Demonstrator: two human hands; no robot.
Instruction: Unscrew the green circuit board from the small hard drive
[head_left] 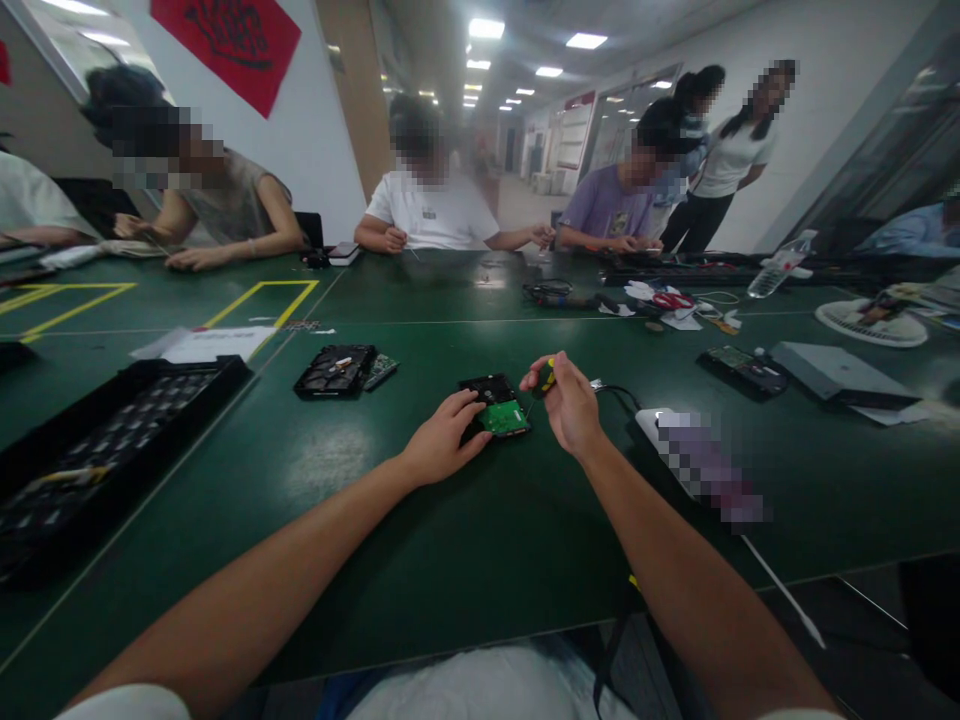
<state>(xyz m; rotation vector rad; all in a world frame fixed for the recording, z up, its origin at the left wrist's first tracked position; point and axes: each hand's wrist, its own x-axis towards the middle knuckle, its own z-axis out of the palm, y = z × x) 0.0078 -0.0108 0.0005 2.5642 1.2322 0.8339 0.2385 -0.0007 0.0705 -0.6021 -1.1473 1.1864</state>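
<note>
A hard drive [504, 418] with a green circuit board and black casing lies on the table in front of me. My left hand [448, 435] holds it by its left side, fingertips on its upper face and thumb near the front edge. In my right hand [572, 405] is a screwdriver [550, 376] with a yellow and black handle. Its thin shaft slants down towards the drive's right edge; whether the tip touches a screw is too small to tell.
Left stand a black tray [225, 372] and a black drive part [335, 371]. Right lie a phone on a white power bank [664, 430] with a cable, another drive [742, 372], a grey metal box [840, 372] and a plastic bottle [780, 265]. Several people sit across the green table [360, 560].
</note>
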